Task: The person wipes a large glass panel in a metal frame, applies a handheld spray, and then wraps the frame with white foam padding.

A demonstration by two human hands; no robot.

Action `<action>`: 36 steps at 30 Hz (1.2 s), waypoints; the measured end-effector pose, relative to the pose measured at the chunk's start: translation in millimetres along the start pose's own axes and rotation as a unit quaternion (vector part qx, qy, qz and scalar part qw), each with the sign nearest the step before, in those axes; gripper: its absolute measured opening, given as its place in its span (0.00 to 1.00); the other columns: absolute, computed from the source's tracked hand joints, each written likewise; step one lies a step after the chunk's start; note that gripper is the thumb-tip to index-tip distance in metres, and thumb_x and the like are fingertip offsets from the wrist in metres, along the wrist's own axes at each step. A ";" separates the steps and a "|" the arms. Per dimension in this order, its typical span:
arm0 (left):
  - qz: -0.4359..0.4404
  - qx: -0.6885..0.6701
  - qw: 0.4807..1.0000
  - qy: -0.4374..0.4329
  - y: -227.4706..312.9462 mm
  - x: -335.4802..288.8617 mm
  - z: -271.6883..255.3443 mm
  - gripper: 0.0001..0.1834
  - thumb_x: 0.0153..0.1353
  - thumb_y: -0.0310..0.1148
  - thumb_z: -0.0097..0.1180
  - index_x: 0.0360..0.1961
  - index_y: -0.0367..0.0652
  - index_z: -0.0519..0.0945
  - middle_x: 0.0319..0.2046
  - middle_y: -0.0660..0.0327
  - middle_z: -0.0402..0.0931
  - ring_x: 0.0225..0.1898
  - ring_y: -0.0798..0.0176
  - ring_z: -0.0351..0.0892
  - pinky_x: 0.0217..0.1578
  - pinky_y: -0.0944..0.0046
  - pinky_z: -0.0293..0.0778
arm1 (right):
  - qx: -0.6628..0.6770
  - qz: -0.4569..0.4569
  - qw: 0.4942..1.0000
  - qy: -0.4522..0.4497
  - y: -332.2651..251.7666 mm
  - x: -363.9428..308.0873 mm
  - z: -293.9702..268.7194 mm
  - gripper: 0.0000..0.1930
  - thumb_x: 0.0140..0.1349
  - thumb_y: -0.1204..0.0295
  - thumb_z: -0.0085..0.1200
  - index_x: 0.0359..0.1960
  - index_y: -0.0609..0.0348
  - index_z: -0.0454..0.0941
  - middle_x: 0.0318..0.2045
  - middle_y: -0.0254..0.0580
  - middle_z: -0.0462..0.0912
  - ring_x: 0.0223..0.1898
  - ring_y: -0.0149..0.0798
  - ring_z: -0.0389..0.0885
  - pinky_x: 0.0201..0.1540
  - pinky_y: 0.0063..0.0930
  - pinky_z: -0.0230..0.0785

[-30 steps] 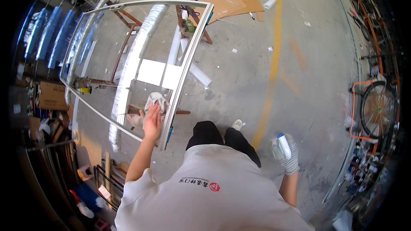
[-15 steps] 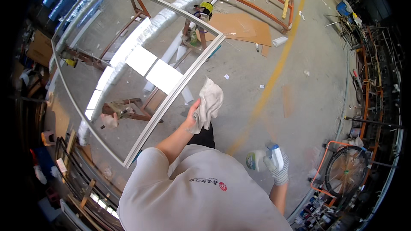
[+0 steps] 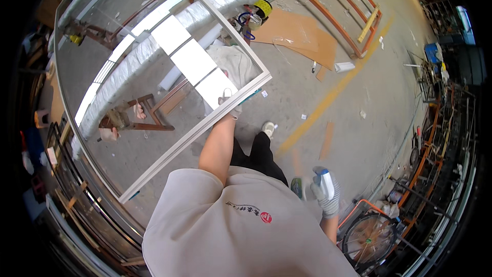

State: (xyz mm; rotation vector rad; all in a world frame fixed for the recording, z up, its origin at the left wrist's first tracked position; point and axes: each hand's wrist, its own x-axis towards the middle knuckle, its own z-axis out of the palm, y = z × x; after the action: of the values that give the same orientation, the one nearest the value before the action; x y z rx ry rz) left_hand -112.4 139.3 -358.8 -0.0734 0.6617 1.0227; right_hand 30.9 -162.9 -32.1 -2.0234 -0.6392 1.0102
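A large glass pane in a pale metal frame (image 3: 177, 150) lies at the left, propped on rusty stands. At its near right edge is my left hand (image 3: 226, 103), bare-armed, closed around a greyish cloth (image 3: 236, 111) that shows only in part. The cloth touches or lies very near the frame; the fingers are partly hidden. My right hand (image 3: 330, 204), in a striped knit glove, is low at the right, away from the pane. It grips a spray bottle (image 3: 326, 183) with a blue and white trigger head and a green label.
A foil-wrapped duct (image 3: 225, 1) runs beneath the pane. Beyond are cardboard sheets (image 3: 297, 33) and an orange metal rack (image 3: 341, 25). A round fan (image 3: 369, 239) stands near my right arm. Racks of metal stock (image 3: 435, 138) line the right side.
My left hand has moved forward with the cloth, from beside the pane to its edge. My right hand still grips the spray bottle. The view has shifted, and one shoe now shows.
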 end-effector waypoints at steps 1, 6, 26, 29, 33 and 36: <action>0.012 -0.002 1.000 0.002 -0.6 2.0 2.9 0.22 0.61 0.40 0.46 0.52 0.38 0.69 0.46 0.56 0.73 0.47 0.57 0.73 0.45 0.58 0.73 | -0.019 -0.007 1.000 -0.024 -4.6 16.1 -6.8 0.20 0.49 0.74 0.58 0.47 0.56 0.73 0.29 0.28 0.73 0.31 0.22 0.70 0.35 0.17 0.66; 0.095 -0.046 0.994 -0.013 21.9 -1.4 29.8 0.22 0.60 0.39 0.46 0.52 0.37 0.70 0.44 0.56 0.74 0.44 0.57 0.75 0.43 0.58 0.74 | -0.114 -0.046 0.982 -0.141 -19.8 87.2 -44.4 0.21 0.49 0.73 0.58 0.47 0.58 0.72 0.30 0.28 0.73 0.31 0.22 0.71 0.34 0.17 0.66; 0.190 -0.234 0.946 -0.122 33.8 -8.3 94.7 0.24 0.59 0.40 0.42 0.51 0.34 0.69 0.45 0.50 0.74 0.42 0.52 0.77 0.44 0.55 0.74 | -0.193 -0.121 0.940 -0.255 -54.4 188.0 -49.8 0.19 0.48 0.79 0.53 0.46 0.58 0.71 0.28 0.31 0.72 0.27 0.24 0.69 0.34 0.18 0.66; 0.140 -0.207 0.964 -0.085 -3.8 28.6 40.5 0.24 0.59 0.40 0.42 0.51 0.34 0.69 0.43 0.50 0.74 0.42 0.51 0.77 0.44 0.54 0.75 | -0.184 -0.036 0.957 -0.220 -54.6 181.2 -43.3 0.21 0.47 0.78 0.55 0.46 0.58 0.72 0.27 0.31 0.72 0.28 0.23 0.69 0.33 0.18 0.66; 0.049 -0.149 0.985 -0.064 -2.6 3.3 4.8 0.23 0.60 0.40 0.42 0.51 0.34 0.69 0.41 0.50 0.75 0.40 0.51 0.78 0.43 0.54 0.76 | -0.178 -0.029 0.957 -0.226 -59.3 180.6 -37.6 0.20 0.48 0.79 0.54 0.46 0.58 0.71 0.28 0.32 0.72 0.29 0.24 0.70 0.33 0.18 0.67; -0.007 -0.104 0.993 -0.058 14.4 -42.8 -14.0 0.23 0.60 0.40 0.42 0.50 0.34 0.69 0.40 0.50 0.76 0.40 0.50 0.78 0.42 0.53 0.76 | -0.176 -0.060 0.954 -0.234 -62.6 187.7 -30.0 0.19 0.49 0.79 0.54 0.45 0.59 0.70 0.32 0.35 0.74 0.31 0.26 0.72 0.35 0.20 0.67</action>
State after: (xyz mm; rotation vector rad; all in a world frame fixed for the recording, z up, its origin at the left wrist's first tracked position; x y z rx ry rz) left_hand -145.5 109.3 -343.4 -0.1996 0.4468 1.0708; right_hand 154.8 -6.9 -51.7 -2.0156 -1.2537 1.3950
